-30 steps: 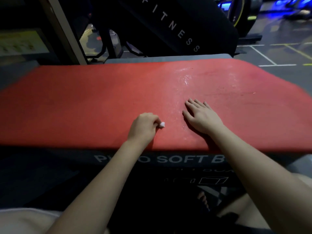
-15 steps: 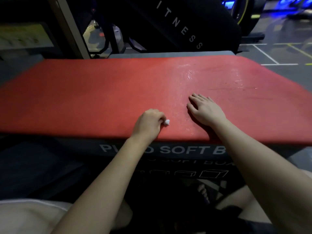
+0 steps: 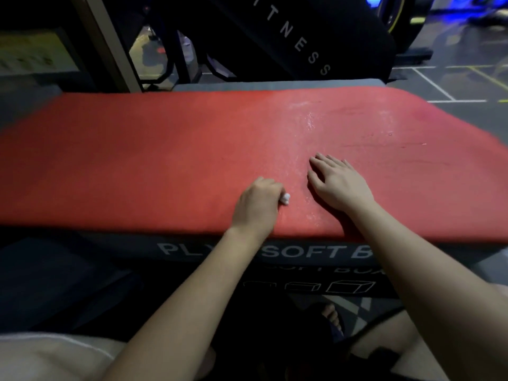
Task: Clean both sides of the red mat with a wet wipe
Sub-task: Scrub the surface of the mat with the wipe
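Observation:
The red mat (image 3: pixel 154 160) lies flat across the top of a dark soft plyo box (image 3: pixel 302 251), overhanging it on both sides. My left hand (image 3: pixel 257 206) rests near the mat's front edge, fist closed around a bunched white wet wipe (image 3: pixel 285 198) that pokes out by the thumb. My right hand (image 3: pixel 339 182) lies flat on the mat just to the right, palm down, fingers slightly spread, holding nothing. Wet, shiny streaks show on the mat beyond and around the right hand.
A large black pad printed with "FITNESS" (image 3: pixel 288 39) leans behind the box. A pale metal post (image 3: pixel 110 45) stands at the back left. Grey gym floor with painted lines (image 3: pixel 445 86) lies to the right. My knees and a foot (image 3: pixel 332 316) are below the box.
Both hands stay almost in place on the mat; the left fist with the wipe has edged slightly right along the front edge. The camera has shifted a little.

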The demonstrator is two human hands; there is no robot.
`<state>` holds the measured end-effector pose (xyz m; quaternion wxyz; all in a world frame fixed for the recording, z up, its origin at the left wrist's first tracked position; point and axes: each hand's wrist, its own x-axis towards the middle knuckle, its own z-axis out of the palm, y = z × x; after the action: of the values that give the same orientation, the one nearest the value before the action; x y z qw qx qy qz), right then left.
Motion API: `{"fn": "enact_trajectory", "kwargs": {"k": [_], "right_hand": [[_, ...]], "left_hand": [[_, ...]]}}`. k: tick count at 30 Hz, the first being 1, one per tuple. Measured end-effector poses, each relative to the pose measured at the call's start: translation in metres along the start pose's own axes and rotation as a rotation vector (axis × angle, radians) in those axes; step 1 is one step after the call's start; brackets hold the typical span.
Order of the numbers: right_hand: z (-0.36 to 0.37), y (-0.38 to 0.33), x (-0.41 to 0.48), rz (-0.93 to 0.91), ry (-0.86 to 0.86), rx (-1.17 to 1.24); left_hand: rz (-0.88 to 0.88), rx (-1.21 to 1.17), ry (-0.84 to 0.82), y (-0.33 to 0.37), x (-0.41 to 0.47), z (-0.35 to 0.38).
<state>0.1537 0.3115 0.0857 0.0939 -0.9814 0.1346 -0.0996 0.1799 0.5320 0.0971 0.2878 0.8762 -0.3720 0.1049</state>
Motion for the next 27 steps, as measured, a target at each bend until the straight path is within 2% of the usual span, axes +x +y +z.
{"fn": "enact_trajectory", "kwargs": {"k": [5, 11, 16, 21, 27], "right_hand": [[0.0, 0.001, -0.001, 0.001, 0.002, 0.013], [0.003, 0.002, -0.001, 0.007, 0.03, 0.022], [0.004, 0.003, 0.002, 0.0, 0.036, 0.008], [0.002, 0.003, 0.002, 0.003, 0.032, 0.02], [-0.003, 0.003, 0.004, -0.001, 0.042, 0.023]], "left_hand": [[-0.071, 0.092, -0.156, -0.023, 0.07, 0.004], [0.024, 0.057, -0.102, -0.02, 0.035, 0.001], [-0.055, 0.067, -0.17, -0.027, 0.086, 0.011], [-0.096, 0.21, -0.185, -0.03, 0.146, 0.026], [-0.106, 0.12, -0.174, -0.039, 0.128, 0.022]]}}
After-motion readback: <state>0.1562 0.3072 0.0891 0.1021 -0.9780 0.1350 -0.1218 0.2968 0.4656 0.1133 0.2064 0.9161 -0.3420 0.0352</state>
